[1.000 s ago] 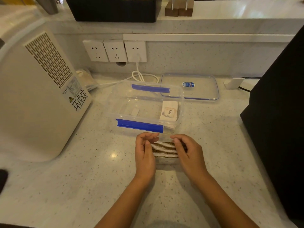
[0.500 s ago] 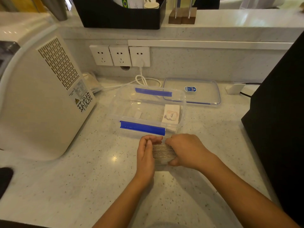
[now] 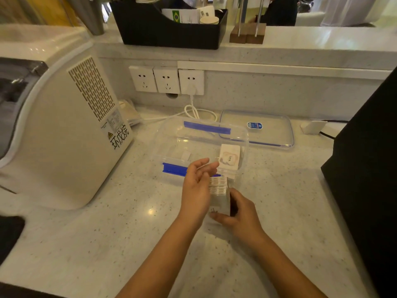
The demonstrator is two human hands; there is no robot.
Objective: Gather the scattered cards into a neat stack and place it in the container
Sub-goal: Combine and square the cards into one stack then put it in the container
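A squared-up stack of white cards [image 3: 219, 193] stands on the speckled counter just in front of the clear plastic container [image 3: 171, 134]. My right hand [image 3: 238, 214] grips the stack from its near right side. My left hand [image 3: 196, 188] rests flat against the stack's left face with fingers spread and slightly curled. Inside the container, at its right end, lies another card pack printed "love" [image 3: 229, 158]. The container has blue clip strips on its long sides and no lid on.
The clear lid [image 3: 268, 134] lies behind the container to the right. A large white appliance [image 3: 64, 134] fills the left side. A black box [image 3: 369, 168] stands at the right. Wall sockets [image 3: 167, 80] and a white cable [image 3: 193, 112] sit behind.
The stack was lying between both hands; now it is turned up on end, my right hand has shifted to its near side and my left hand has opened against it.
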